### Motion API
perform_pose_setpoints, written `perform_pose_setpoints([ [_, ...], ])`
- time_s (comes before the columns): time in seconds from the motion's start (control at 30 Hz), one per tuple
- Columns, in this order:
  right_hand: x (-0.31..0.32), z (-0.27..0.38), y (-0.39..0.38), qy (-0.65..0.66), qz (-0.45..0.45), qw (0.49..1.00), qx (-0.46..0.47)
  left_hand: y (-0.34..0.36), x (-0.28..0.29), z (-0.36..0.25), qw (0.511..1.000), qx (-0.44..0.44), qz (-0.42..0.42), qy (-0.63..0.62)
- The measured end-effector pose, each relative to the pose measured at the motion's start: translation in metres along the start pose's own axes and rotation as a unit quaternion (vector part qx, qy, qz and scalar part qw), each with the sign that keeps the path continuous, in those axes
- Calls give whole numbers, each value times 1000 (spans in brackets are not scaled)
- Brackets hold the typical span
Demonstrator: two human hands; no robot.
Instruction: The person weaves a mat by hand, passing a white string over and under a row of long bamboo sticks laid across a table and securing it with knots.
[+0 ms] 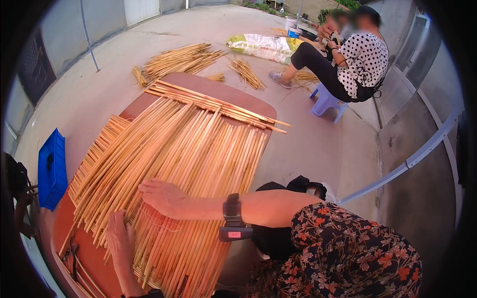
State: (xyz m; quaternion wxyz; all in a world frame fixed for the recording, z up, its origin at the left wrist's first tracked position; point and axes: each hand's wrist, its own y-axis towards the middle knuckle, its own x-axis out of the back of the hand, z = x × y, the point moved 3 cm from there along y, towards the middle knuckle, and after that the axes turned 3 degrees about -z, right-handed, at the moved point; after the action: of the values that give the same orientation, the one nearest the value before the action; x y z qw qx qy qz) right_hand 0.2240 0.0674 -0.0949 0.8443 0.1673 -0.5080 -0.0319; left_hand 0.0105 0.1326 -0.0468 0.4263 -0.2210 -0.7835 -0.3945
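Note:
A broad layer of long, pale peeled sticks [198, 164] lies side by side on a reddish-brown tabletop [198, 82], with a looser bundle of sticks [129, 159] on top at the left. Several sticks lie crosswise [213, 104] at the far end. My right hand [164, 198] reaches over the middle of the layer, its fingers closed. A thin red thread [166, 227] loops below it, seemingly from those fingers. Just left of it, my left hand [120, 241] rests by the near ends of the bundle with curled fingers; what they grip is hidden.
A blue plastic crate [52, 171] stands left of the table. A dark-handled tool [74, 258] lies at the near left corner. Stick piles [181, 59] and a white-green sack [263, 47] lie beyond. People sit at the far right, one [365, 59] on a purple stool [328, 102].

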Motion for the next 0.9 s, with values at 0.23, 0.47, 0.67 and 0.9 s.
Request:
perform_pose_setpoints([
  [0.23, 7, 0, -4, -24, -68, 997, 41, -10, -6, 8, 998, 42, -46, -30],
  [0.47, 41, 3, -3, 60, -87, 993, -57, -9, -5, 7, 996, 36, -77, -11],
  [0.67, 45, -14, -3, -40, -92, 994, -41, -8, -3, 4, 997, 28, -77, -2],
  [0.9, 46, -6, -8, 7, -120, 990, -69, -10, -3, 6, 997, 30, -69, 22],
])
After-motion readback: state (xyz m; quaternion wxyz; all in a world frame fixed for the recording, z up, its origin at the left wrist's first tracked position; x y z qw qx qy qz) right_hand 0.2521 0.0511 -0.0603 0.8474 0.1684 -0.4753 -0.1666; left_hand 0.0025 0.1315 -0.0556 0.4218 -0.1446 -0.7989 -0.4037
